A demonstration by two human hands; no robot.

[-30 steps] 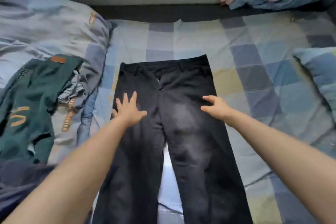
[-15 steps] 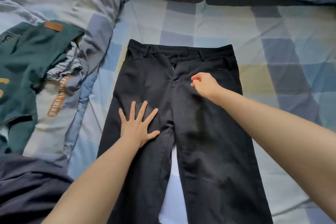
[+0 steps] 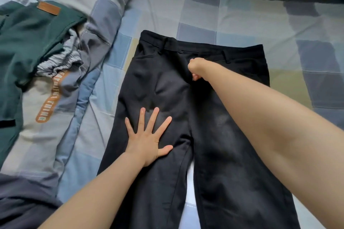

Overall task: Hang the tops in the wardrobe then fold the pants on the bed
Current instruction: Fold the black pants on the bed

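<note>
Black pants (image 3: 195,109) lie flat, frame centre, on the checked bed (image 3: 242,15). Left hand (image 3: 149,135) presses splayed on the left thigh; right hand (image 3: 197,69) is curled, pinching the fly. Suggest anchoring left, tugging the fly flat, then folding leg over leg.

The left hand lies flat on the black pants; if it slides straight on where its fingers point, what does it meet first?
Probably only more of the black pants: the left hand points up the leg toward the waistband, with nothing lying between.
</note>
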